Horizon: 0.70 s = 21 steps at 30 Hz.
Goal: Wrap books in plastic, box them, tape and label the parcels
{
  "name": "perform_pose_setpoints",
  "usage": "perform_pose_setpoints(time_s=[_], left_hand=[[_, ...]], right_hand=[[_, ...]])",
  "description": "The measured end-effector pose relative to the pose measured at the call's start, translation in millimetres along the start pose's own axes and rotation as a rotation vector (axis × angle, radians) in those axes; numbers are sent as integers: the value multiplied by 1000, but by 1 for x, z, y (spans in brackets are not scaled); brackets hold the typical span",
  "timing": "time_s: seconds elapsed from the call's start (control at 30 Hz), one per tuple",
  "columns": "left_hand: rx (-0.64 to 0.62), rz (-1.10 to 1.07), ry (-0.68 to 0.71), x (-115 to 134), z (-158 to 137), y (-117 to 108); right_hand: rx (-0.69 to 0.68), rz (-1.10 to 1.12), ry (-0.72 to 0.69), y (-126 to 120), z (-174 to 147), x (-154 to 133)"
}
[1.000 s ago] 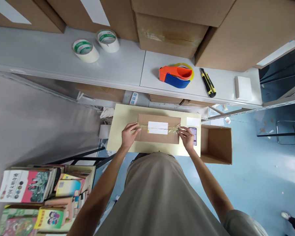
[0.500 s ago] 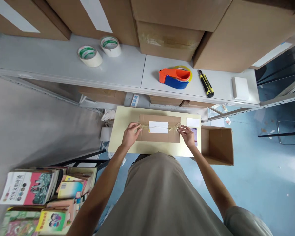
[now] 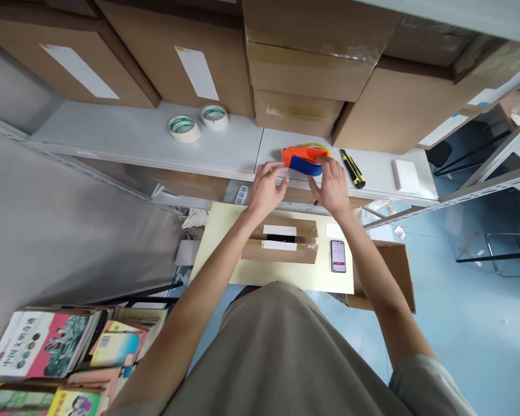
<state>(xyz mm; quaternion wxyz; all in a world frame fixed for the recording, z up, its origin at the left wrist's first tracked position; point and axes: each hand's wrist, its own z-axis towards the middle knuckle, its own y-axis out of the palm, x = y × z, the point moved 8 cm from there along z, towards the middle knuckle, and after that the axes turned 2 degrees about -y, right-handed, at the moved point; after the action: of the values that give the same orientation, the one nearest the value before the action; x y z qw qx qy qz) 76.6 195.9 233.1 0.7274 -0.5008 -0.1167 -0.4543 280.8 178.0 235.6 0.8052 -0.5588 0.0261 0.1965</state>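
Observation:
On the shelf lies an orange and blue tape dispenser (image 3: 303,164) with a yellow-edged roll. My left hand (image 3: 266,188) is at its left end, fingers bent and thumb apart, with nothing in them. My right hand (image 3: 333,185) reaches over the dispenser's right end; its fingers overlap the orange part and its thumb stands apart below the blue part. Below both hands, a cardboard box (image 3: 279,254) sits on the pale yellow table (image 3: 225,271). A gap runs along its top between the flaps, splitting the white label, and something dark shows inside.
A yellow and black utility knife (image 3: 353,169) and a white square object (image 3: 406,175) lie right of the dispenser. Two tape rolls (image 3: 184,129) stand left. Large cartons (image 3: 294,75) fill the shelf's back. A phone (image 3: 338,256) lies on the table, beside an open carton (image 3: 390,271).
Both hands have left the box and moved up to the tape dispenser on the shelf. The box's top flaps now stand apart, with the label split. My view has tilted up.

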Motion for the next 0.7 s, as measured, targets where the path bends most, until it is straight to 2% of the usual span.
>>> perform_pose_setpoints(time_s=[0.07, 0.17, 0.27, 0.33, 0.43, 0.53, 0.7], left_hand=[[17, -3, 33, 10, 18, 3], [23, -7, 32, 11, 26, 8], [22, -39, -6, 4, 15, 9], [30, -84, -50, -3, 1, 7], [58, -209, -153, -12, -31, 4], [79, -404, -254, -13, -74, 6], [126, -685, -406, -2, -146, 8]], right_hand=[[-63, -56, 5, 14, 34, 7], [-192, -115, 9, 44, 62, 18], [-264, -161, 31, 60, 71, 25], [-259, -163, 59, 59, 67, 25], [-193, -98, 89, 46, 44, 12], [-149, 71, 132, 31, 0, -14], [-205, 675, 296, 35, -77, -70]])
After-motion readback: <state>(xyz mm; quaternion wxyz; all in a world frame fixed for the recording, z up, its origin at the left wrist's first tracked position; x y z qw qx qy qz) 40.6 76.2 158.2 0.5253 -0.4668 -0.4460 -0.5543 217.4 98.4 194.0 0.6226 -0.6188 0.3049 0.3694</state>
